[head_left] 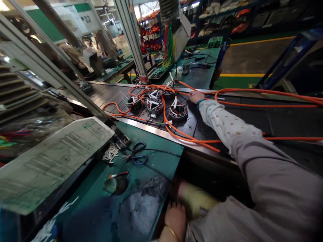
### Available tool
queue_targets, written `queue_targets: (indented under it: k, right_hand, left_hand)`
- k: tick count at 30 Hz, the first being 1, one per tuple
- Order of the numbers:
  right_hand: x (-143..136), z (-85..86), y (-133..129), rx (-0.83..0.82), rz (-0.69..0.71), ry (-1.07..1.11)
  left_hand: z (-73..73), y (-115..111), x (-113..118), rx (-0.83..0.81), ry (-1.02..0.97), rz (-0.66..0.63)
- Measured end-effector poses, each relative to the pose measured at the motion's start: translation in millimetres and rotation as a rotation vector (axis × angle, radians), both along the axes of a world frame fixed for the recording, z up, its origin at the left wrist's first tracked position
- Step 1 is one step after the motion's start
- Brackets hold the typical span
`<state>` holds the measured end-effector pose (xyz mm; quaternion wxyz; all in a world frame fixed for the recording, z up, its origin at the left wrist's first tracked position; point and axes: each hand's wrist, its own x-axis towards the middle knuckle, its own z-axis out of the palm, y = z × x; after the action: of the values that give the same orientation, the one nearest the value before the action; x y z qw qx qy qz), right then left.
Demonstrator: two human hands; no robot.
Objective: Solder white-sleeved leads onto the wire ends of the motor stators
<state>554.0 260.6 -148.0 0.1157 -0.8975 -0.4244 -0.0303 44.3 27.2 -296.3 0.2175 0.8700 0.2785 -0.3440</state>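
My right hand point(196, 97) reaches far out over the dark conveyor point(195, 122), its fingers closed around an orange cable point(183, 93). Just left of it stand several round motor stators point(178, 112) with red and white windings and white sleeves on their leads. Orange cables loop over and between them. Down by the green table's edge is my left hand point(176, 215), fingers slightly apart with no object visible in them; what it rests on is dark. A gold bangle circles that wrist.
On the green table point(161, 151) lie blue-handled scissors point(140, 158), white sleeve pieces point(111, 153), a small round container point(116, 185) and a brush point(118, 174). A metal post point(132, 40) rises beyond the conveyor. More orange cables point(270, 90) run off to the right.
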Motion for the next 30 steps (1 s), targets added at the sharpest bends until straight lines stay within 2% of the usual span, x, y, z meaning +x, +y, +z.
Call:
queue_targets:
  k: [4, 9, 12, 16, 19, 22, 26, 30]
  right_hand:
    - [-9.3, 15.3, -34.3, -0.007, -0.008, -0.036]
    - [-35.5, 25.5, -106.3, -0.030, 0.042, -0.148]
    - [-52.8, 20.4, -151.4, -0.046, 0.064, -0.210]
    - [-74.4, 1.1, -197.0, -0.082, 0.052, -0.320]
    - [-89.8, -9.0, -222.1, -0.102, 0.206, -0.410]
    - [-107.7, -10.6, -245.2, 0.010, 0.378, -0.484]
    - [-141.2, -14.7, -277.7, 0.126, 0.517, -0.490]
    - [-174.4, -33.8, -308.2, 0.229, 0.666, -0.530]
  left_hand:
    - [-0.9, -3.4, -2.6, 0.021, -0.029, -0.018]
    - [-5.1, -7.2, -3.6, 0.038, -0.061, -0.056]
    - [-5.7, -8.4, -2.1, 0.049, -0.073, -0.071]
    - [-4.3, -8.7, 1.1, 0.052, -0.074, -0.088]
    - [-3.5, -7.2, 1.8, 0.061, -0.077, -0.107]
    - [-3.5, -4.4, -0.3, 0.078, -0.093, -0.134]
    - [-5.3, -0.8, -4.1, 0.124, -0.114, -0.166]
    - [-8.1, -1.5, -5.8, 0.182, -0.140, -0.197]
